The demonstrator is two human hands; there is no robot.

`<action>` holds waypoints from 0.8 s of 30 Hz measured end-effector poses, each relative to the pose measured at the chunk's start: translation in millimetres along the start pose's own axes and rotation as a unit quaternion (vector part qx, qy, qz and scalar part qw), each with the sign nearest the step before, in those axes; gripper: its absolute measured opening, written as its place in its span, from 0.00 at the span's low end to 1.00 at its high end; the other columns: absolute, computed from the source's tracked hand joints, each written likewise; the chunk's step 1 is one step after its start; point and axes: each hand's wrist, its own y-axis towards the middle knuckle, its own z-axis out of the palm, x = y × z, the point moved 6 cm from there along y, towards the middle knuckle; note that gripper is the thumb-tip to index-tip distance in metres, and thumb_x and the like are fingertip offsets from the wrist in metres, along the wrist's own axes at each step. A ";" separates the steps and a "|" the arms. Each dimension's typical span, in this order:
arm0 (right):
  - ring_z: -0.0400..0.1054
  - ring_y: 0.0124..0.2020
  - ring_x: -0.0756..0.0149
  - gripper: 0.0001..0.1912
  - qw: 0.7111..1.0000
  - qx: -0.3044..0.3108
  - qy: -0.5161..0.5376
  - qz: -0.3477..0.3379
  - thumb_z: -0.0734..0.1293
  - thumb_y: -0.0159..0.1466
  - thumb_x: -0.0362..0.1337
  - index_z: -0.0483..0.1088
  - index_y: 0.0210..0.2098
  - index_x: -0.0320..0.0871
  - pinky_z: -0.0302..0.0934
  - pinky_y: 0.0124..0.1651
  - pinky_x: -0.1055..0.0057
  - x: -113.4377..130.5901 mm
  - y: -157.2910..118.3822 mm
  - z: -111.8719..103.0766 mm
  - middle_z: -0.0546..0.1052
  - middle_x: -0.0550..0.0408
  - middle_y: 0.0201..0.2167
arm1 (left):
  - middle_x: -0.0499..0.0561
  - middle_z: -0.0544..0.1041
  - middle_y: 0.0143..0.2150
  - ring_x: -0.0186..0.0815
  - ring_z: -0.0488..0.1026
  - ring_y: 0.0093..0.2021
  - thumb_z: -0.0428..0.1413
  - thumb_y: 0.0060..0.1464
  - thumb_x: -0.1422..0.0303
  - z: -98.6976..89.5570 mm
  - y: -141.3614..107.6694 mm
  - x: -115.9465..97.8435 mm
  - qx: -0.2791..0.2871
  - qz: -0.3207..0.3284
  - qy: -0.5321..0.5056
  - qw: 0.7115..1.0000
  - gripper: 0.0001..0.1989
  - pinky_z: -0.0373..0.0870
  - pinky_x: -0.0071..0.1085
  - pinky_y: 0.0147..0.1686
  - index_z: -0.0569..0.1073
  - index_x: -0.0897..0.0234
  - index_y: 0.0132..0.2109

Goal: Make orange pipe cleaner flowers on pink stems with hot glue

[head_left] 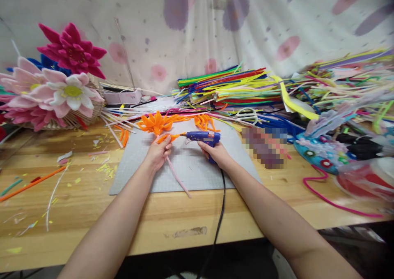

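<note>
My left hand (159, 152) is closed around an orange pipe-cleaner flower (155, 123), whose pale pink stem (178, 177) slants down out of the fist. One orange petal (168, 138) juts from between the fingers toward the right. My right hand (214, 152) grips a blue hot glue gun (203, 137), its nozzle pointing left close to that petal; whether they touch I cannot tell. A black cord (223, 201) runs down from the gun's handle. More bent orange pipe-cleaner pieces (205, 123) lie behind the gun on the grey cutting mat (132, 174).
Bundles of coloured pipe cleaners (224, 88) line the back, with white-handled scissors (248, 115) before them. Fluffy finished flowers (72, 92) stand at the left. Scraps (106, 170) litter the wooden table (89, 205). A decorated blue item (323, 151) and a plastic tub (369, 178) sit right.
</note>
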 end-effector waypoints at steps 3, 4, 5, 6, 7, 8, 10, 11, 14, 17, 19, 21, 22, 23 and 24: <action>0.53 0.15 0.76 0.21 1.000 0.005 0.011 -0.009 0.67 0.49 0.54 0.61 0.17 0.44 0.48 0.19 0.74 3.2 -1.7 2.6 0.62 0.61 0.13 | 0.42 0.64 0.22 0.18 0.57 0.16 0.64 0.37 0.75 -0.6 0.7 0.3 -0.001 0.003 0.001 1.000 0.13 0.43 0.12 0.09 0.67 0.68 0.31; 0.53 0.15 0.76 0.20 1.000 0.006 0.012 -0.010 0.68 0.48 0.54 0.61 0.17 0.44 0.48 0.19 0.74 4.1 -2.3 3.5 0.63 0.62 0.13 | 0.42 0.64 0.23 0.18 0.57 0.16 0.64 0.37 0.75 -0.6 0.9 0.3 -0.001 0.004 0.001 1.000 0.13 0.43 0.13 0.09 0.68 0.68 0.31; 0.53 0.15 0.76 0.20 1.000 0.006 0.011 -0.010 0.68 0.48 0.53 0.61 0.17 0.44 0.48 0.19 0.74 5.0 -2.9 4.2 0.63 0.62 0.13 | 0.42 0.64 0.23 0.18 0.57 0.16 0.64 0.37 0.75 -0.5 0.9 0.3 -0.002 0.004 0.001 1.000 0.13 0.43 0.13 0.09 0.68 0.69 0.31; 0.53 0.15 0.76 0.20 1.000 0.006 0.008 -0.011 0.68 0.48 0.53 0.61 0.17 0.44 0.48 0.19 0.74 5.7 -3.2 4.6 0.62 0.62 0.13 | 0.42 0.65 0.23 0.18 0.57 0.16 0.64 0.37 0.75 -0.4 0.8 0.3 -0.002 0.004 0.000 1.000 0.13 0.44 0.13 0.09 0.68 0.69 0.31; 0.53 0.15 0.76 0.21 1.000 0.005 0.005 -0.011 0.68 0.48 0.53 0.61 0.17 0.44 0.47 0.19 0.73 6.1 -3.4 4.5 0.62 0.62 0.13 | 0.42 0.65 0.23 0.18 0.56 0.16 0.64 0.37 0.75 -0.2 0.7 0.2 -0.004 0.003 0.000 1.000 0.13 0.44 0.13 0.09 0.68 0.69 0.31; 0.53 0.15 0.76 0.21 1.000 0.002 0.002 -0.010 0.67 0.49 0.53 0.61 0.17 0.44 0.47 0.19 0.73 6.4 -3.5 4.0 0.62 0.62 0.13 | 0.42 0.64 0.23 0.18 0.56 0.15 0.64 0.37 0.75 -0.1 0.4 0.2 -0.005 0.001 0.000 1.000 0.13 0.43 0.13 0.09 0.68 0.69 0.31; 0.53 0.15 0.76 0.21 1.000 -0.001 -0.003 -0.007 0.67 0.50 0.53 0.60 0.16 0.44 0.48 0.20 0.73 6.2 -3.4 2.4 0.61 0.61 0.12 | 0.42 0.64 0.22 0.18 0.56 0.15 0.64 0.37 0.75 -0.1 0.1 -0.1 -0.008 -0.001 -0.001 1.000 0.13 0.43 0.13 0.09 0.67 0.68 0.30; 0.53 0.15 0.75 0.21 1.000 -0.002 -0.004 -0.005 0.67 0.50 0.53 0.60 0.16 0.44 0.47 0.19 0.73 6.1 -3.4 1.7 0.61 0.61 0.12 | 0.42 0.63 0.22 0.18 0.56 0.15 0.64 0.38 0.75 0.0 0.0 -0.2 -0.008 -0.002 -0.002 1.000 0.13 0.43 0.13 0.09 0.67 0.68 0.30; 0.52 0.15 0.76 0.21 1.000 -0.001 0.005 -0.009 0.66 0.50 0.54 0.60 0.16 0.44 0.47 0.19 0.73 7.4 -4.1 1.6 0.61 0.61 0.13 | 0.42 0.62 0.22 0.18 0.56 0.16 0.63 0.38 0.76 -0.2 0.1 -0.6 -0.006 0.000 -0.006 1.000 0.12 0.43 0.12 0.09 0.67 0.68 0.30; 0.53 0.15 0.76 0.20 1.000 0.002 0.013 -0.015 0.67 0.49 0.53 0.61 0.17 0.44 0.48 0.20 0.73 9.4 -5.3 3.8 0.62 0.62 0.13 | 0.42 0.63 0.22 0.18 0.56 0.15 0.63 0.39 0.76 -0.4 0.4 -0.5 -0.004 0.001 -0.006 1.000 0.12 0.44 0.12 0.09 0.67 0.69 0.30; 0.53 0.15 0.76 0.21 1.000 0.000 0.008 -0.013 0.68 0.48 0.53 0.61 0.17 0.44 0.48 0.20 0.74 9.3 -5.4 4.2 0.62 0.62 0.13 | 0.42 0.64 0.23 0.18 0.57 0.16 0.63 0.39 0.75 -0.1 0.3 -0.6 -0.003 0.001 -0.007 1.000 0.12 0.44 0.12 0.09 0.67 0.69 0.30; 0.53 0.15 0.76 0.21 1.000 -0.004 0.001 -0.008 0.68 0.48 0.53 0.60 0.16 0.43 0.47 0.19 0.74 8.2 -4.7 2.9 0.62 0.62 0.12 | 0.42 0.63 0.23 0.18 0.57 0.15 0.63 0.39 0.75 0.3 0.1 -0.9 -0.003 -0.002 -0.010 1.000 0.12 0.44 0.12 0.08 0.66 0.69 0.30; 0.52 0.15 0.76 0.22 1.000 -0.007 -0.001 -0.007 0.67 0.49 0.54 0.60 0.16 0.43 0.47 0.19 0.74 7.5 -4.2 1.7 0.61 0.62 0.12 | 0.42 0.63 0.22 0.18 0.57 0.15 0.63 0.39 0.76 0.4 -0.1 -1.0 -0.003 -0.005 -0.012 1.000 0.12 0.44 0.12 0.08 0.66 0.69 0.29; 0.52 0.15 0.76 0.22 1.000 -0.010 -0.003 -0.006 0.67 0.49 0.54 0.59 0.15 0.43 0.47 0.19 0.74 7.0 -3.7 0.5 0.61 0.62 0.12 | 0.41 0.62 0.22 0.18 0.56 0.15 0.63 0.39 0.76 0.3 -0.2 -1.1 -0.004 -0.006 -0.014 1.000 0.12 0.44 0.12 0.08 0.66 0.68 0.30; 0.52 0.15 0.76 0.22 1.000 -0.011 -0.003 -0.007 0.67 0.50 0.54 0.59 0.15 0.43 0.47 0.19 0.74 6.7 -3.4 -0.4 0.61 0.62 0.12 | 0.41 0.62 0.21 0.18 0.56 0.15 0.62 0.40 0.76 0.2 -0.2 -1.3 -0.005 -0.007 -0.016 1.000 0.11 0.43 0.12 0.08 0.66 0.68 0.30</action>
